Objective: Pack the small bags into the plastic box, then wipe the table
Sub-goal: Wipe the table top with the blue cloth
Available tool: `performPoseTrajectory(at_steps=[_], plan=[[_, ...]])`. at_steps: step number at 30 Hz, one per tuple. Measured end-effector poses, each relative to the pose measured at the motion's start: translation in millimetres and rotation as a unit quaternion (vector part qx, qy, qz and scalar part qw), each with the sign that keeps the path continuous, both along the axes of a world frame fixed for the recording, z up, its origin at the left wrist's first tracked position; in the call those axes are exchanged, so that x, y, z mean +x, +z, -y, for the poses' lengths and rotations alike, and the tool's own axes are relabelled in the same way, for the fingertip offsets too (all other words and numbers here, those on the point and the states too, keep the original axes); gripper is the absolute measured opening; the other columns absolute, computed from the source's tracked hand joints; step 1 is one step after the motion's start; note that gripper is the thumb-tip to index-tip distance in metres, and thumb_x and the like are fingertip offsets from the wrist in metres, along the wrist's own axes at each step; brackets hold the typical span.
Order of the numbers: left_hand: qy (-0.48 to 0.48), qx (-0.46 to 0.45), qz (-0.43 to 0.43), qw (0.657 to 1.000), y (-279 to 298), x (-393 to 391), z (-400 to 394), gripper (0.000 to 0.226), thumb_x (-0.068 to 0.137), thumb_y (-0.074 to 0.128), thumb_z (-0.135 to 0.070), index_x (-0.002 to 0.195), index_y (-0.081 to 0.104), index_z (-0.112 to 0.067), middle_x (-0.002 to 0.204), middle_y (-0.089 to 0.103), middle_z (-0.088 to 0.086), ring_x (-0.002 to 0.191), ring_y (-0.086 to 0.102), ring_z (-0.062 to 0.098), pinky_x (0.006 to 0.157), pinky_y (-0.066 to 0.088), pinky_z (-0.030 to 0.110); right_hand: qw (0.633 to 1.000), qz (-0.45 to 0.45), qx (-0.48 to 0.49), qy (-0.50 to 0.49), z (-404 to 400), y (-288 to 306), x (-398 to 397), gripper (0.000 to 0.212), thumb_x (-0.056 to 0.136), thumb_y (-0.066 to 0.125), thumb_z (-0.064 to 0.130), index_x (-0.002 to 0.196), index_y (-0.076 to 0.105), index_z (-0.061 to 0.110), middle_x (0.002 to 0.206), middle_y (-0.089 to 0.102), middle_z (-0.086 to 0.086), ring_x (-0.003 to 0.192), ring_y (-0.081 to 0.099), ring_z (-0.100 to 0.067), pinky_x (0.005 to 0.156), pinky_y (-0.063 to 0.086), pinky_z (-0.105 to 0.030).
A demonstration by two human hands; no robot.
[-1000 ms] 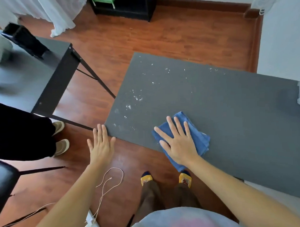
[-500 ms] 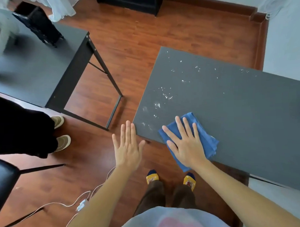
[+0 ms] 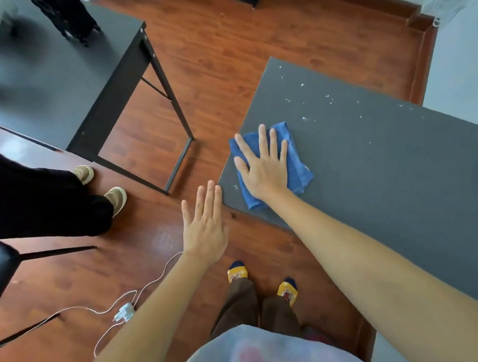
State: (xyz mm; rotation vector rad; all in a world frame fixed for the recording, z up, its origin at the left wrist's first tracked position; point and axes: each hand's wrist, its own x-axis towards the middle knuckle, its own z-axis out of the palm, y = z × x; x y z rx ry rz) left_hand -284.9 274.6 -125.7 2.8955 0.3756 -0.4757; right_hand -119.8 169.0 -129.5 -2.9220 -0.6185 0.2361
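A folded blue cloth (image 3: 295,162) lies near the left corner of the grey table (image 3: 381,162). My right hand (image 3: 264,166) presses flat on the cloth with fingers spread. My left hand (image 3: 205,225) hovers flat and empty just off the table's near-left corner, fingertips beside the edge. White crumbs (image 3: 307,119) are scattered over the far part of the table. No small bags or plastic box are in view.
A second dark table (image 3: 47,90) stands to the left with black metal legs. Another person's legs and tan shoes (image 3: 115,198) are at the left. A white cable with a plug (image 3: 124,312) lies on the wooden floor. A black chair (image 3: 2,267) sits at the lower left.
My right hand has slid the cloth left and away along the table toward its left edge, over the crumb patch. My left hand stayed by the table's corner. The view shifted left.
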Motion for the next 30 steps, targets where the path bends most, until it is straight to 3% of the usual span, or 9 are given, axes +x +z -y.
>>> performPoseTrajectory(at_steps=[5, 8, 10, 12, 16, 20, 23, 26, 30], plan=[[-0.001, -0.003, 0.013, 1.000, 1.5, -1.1, 1.2, 0.070, 0.090, 0.013, -0.032, 0.149, -0.023, -0.015, 0.162, -0.017, 0.003, 0.150, -0.015, 0.026, 0.118, -0.003, 0.055, 0.984, 0.023, -0.039, 0.174, 142.1, -1.0, -72.2, 0.050, 0.103, 0.020, 0.050, 0.153, 0.014, 0.046, 0.165, 0.012, -0.009, 0.152, 0.009, -0.032, 0.120, 0.014, -0.058], [-0.001, -0.007, 0.019, 1.000, -0.6, -1.7, 1.7, 0.074, 0.093, 0.021, -0.031, 0.145, -0.029, -0.017, 0.162, -0.019, 0.003, 0.149, -0.017, 0.026, 0.117, -0.006, 0.055, 0.997, 0.000, -0.067, 0.044, 181.6, 3.7, -34.7, 0.053, 0.100, 0.019, 0.053, 0.152, 0.017, 0.047, 0.165, 0.012, -0.010, 0.151, 0.012, -0.034, 0.119, 0.013, -0.060], [0.000, -0.008, 0.014, 1.000, -0.7, -2.0, 1.7, 0.075, 0.092, 0.023, -0.028, 0.149, -0.023, -0.015, 0.162, -0.019, 0.003, 0.149, -0.016, 0.026, 0.117, -0.005, 0.055, 0.993, -0.013, -0.038, -0.108, 146.1, 6.2, -2.6, 0.055, 0.098, 0.016, 0.053, 0.152, 0.017, 0.045, 0.165, 0.007, -0.012, 0.152, 0.006, -0.036, 0.119, 0.008, -0.061], [0.002, -0.003, 0.014, 1.000, -1.2, -3.3, 2.0, 0.075, 0.089, 0.022, -0.026, 0.151, -0.018, -0.013, 0.162, -0.017, 0.003, 0.150, -0.014, 0.026, 0.117, -0.004, 0.055, 0.990, -0.009, -0.007, -0.138, 86.4, 3.4, 12.1, 0.054, 0.099, 0.021, 0.053, 0.152, 0.018, 0.045, 0.165, 0.007, -0.015, 0.151, 0.006, -0.038, 0.119, 0.006, -0.062], [0.011, -0.019, 0.005, 1.000, 0.1, -0.6, 2.3, 0.076, 0.092, 0.027, -0.023, 0.148, -0.024, -0.015, 0.161, -0.022, 0.001, 0.149, -0.017, 0.024, 0.117, -0.004, 0.055, 0.994, 0.030, -0.001, 0.106, 25.0, -5.2, -42.7, 0.051, 0.102, 0.023, 0.050, 0.152, 0.020, 0.044, 0.164, 0.014, -0.014, 0.151, 0.012, -0.036, 0.120, 0.009, -0.058], [0.016, -0.029, 0.005, 0.999, 3.0, 0.6, 4.7, 0.075, 0.094, 0.030, -0.019, 0.151, -0.019, -0.014, 0.161, -0.022, 0.002, 0.149, -0.018, 0.025, 0.118, -0.003, 0.056, 0.981, 0.047, -0.027, 0.184, 132.6, -6.1, -84.6, 0.049, 0.103, 0.021, 0.049, 0.152, 0.016, 0.047, 0.165, 0.014, -0.008, 0.152, 0.012, -0.031, 0.121, 0.011, -0.055], [0.016, -0.035, 0.008, 0.999, 3.0, 0.6, 4.1, 0.075, 0.094, 0.029, -0.020, 0.152, -0.018, -0.013, 0.161, -0.022, 0.002, 0.149, -0.018, 0.026, 0.117, -0.004, 0.056, 0.998, 0.016, -0.057, 0.032, 195.5, 0.7, -58.5, 0.051, 0.101, 0.017, 0.052, 0.152, 0.018, 0.047, 0.165, 0.013, -0.008, 0.151, 0.013, -0.033, 0.120, 0.012, -0.057], [0.018, -0.038, 0.006, 0.999, 2.8, 0.4, 5.0, 0.076, 0.093, 0.030, -0.020, 0.151, -0.020, -0.014, 0.161, -0.023, 0.002, 0.149, -0.019, 0.025, 0.118, -0.005, 0.055, 0.979, -0.006, -0.009, -0.202, 148.3, 6.3, -26.0, 0.056, 0.098, 0.019, 0.055, 0.153, 0.022, 0.042, 0.165, 0.008, -0.015, 0.151, 0.008, -0.038, 0.118, 0.010, -0.063], [0.015, -0.025, -0.011, 1.000, 3.5, 2.4, 5.6, 0.078, 0.094, 0.033, -0.019, 0.151, -0.020, -0.012, 0.161, -0.023, 0.004, 0.150, -0.017, 0.024, 0.119, 0.000, 0.056, 0.999, 0.018, 0.017, -0.044, 47.5, -0.6, -49.6, 0.054, 0.100, 0.026, 0.055, 0.152, 0.023, 0.043, 0.164, 0.012, -0.016, 0.151, 0.010, -0.039, 0.120, 0.007, -0.060]])
